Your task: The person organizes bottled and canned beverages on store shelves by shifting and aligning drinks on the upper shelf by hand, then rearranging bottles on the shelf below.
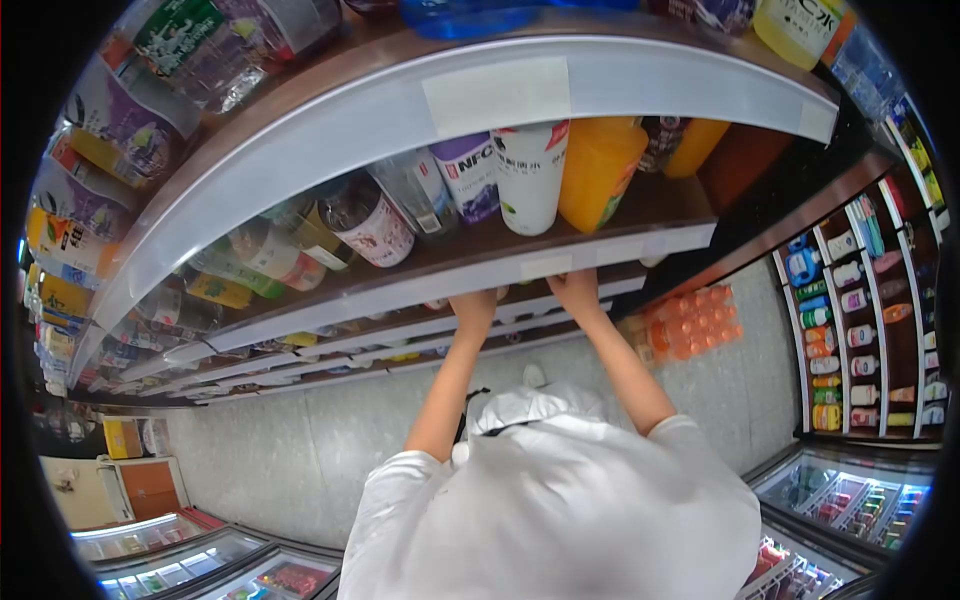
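My left hand (475,308) and my right hand (575,289) reach side by side into a lower shelf, beneath the white front strip (620,248) of the shelf above. That strip hides the fingers of both, so I cannot see what they hold or touch. On the shelf just above them stand a white bottle (530,185), an orange juice bottle (600,180), a purple-labelled NFC bottle (469,180) and a clear bottle (418,195). Further left is a dark bottle with a pink and white label (372,228).
More bottles (185,50) crowd the top shelf, whose pale strip (350,110) juts out over the lower ones. An orange shrink-wrapped pack (695,322) sits on the grey floor (300,430). Right of it is another stocked shelf (850,330). Glass-topped freezers (180,565) are behind me.
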Demonstrator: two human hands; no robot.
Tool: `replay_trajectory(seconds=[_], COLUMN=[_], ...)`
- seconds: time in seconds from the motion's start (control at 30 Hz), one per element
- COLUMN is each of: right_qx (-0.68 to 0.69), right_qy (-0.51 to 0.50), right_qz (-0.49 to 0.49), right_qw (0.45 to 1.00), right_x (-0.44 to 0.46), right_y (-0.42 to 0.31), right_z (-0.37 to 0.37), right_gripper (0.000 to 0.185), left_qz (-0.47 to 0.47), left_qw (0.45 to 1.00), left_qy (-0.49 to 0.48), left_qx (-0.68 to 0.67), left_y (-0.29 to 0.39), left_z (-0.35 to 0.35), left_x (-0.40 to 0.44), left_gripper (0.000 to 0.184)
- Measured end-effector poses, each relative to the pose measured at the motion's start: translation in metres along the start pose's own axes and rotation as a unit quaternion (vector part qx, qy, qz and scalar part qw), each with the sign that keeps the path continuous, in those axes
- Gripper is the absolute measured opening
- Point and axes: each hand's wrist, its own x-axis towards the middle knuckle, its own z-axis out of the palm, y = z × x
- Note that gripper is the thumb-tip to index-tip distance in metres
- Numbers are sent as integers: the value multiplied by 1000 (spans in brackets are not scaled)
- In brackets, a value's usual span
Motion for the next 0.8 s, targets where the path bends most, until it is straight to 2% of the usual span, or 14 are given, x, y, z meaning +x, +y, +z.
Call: replay_trajectory(seconds=[0.03, 0.1, 0.13, 0.17, 0.2, 0.27, 0.3, 0.33, 0.43, 0.5, 0.67, 0.73, 0.8], right_qx=[6, -14, -3, 8, 16, 30, 40, -6, -74, -43, -84, -77, -77], right_qy=[-25, -2, -14, -25, 19, 33, 48, 42, 28, 21, -25, -30, -29], right_qz=[17, -13, 18, 46, 18, 23, 26, 10, -19, -5, 20, 15, 16], right_qw=[1000, 1000, 1000, 999, 1000, 999, 998, 999, 997, 999, 996, 996, 996], right_x=[4, 4, 1, 1, 5, 7, 10, 11, 20, 20, 22, 22, 22], right_y=[-3, 2, 7, 12, 11, 9, 9, 18, 35, 39, 43, 36, 26], right_z=[-7, -12, -14, -16, -17, -24, -28, -29, -29, -30, -31, -36, -41], right_gripper=[34, 34, 34, 34, 32, 33, 33, 34, 32, 32, 38, 40, 41], left_qz=[12, 10, 5, 24, 18, 12, 37, 62, 93, 115, 187, 188, 213], left_qw=[1000, 1000, 999, 999, 999, 999, 999, 998, 995, 993, 981, 974, 967], left_qy=[14, -7, -33, -15, -26, -40, -7, 24, -14, -32, -48, -62, -57], left_qx=[12, -10, -32, -29, -34, -34, -13, 8, 24, 14, 9, 110, 131], left_y=[5, 15, 17, 15, 20, 26, 28, 30, 39, 47, 50, 42, 39], left_z=[-5, -16, -20, -16, -20, -24, -22, -20, -19, -15, 10, 29, 35], left_x=[5, 16, 11, 11, 13, 14, 14, 13, 13, 16, 24, 23, 23], left_gripper=[14, 14, 15, 15, 16, 17, 18, 19, 22, 24, 26, 26, 25])
